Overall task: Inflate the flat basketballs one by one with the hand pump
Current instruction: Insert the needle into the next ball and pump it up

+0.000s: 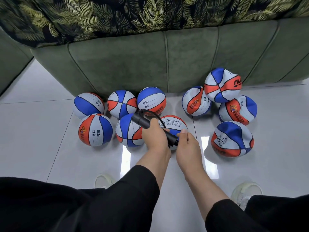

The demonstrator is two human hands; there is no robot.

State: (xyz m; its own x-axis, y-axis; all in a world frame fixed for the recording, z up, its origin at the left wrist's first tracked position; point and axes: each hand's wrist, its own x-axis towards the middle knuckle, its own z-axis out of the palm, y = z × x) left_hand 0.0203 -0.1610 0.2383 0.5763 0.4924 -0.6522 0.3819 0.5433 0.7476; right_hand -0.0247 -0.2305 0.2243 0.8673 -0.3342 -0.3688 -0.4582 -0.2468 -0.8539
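This looks like a home living room. A green upholstered sofa with a leaf-print throw stands on glossy white floor tiles, and balls lie scattered on the floor beside it.

Black sleeves (pushed up); black trousers; pale sneakers

Both your forearms reach forward, sleeves pushed up. Your left hand is curled closed, knuckles up; your right hand, just beside it, pinches with thumb and fingers.
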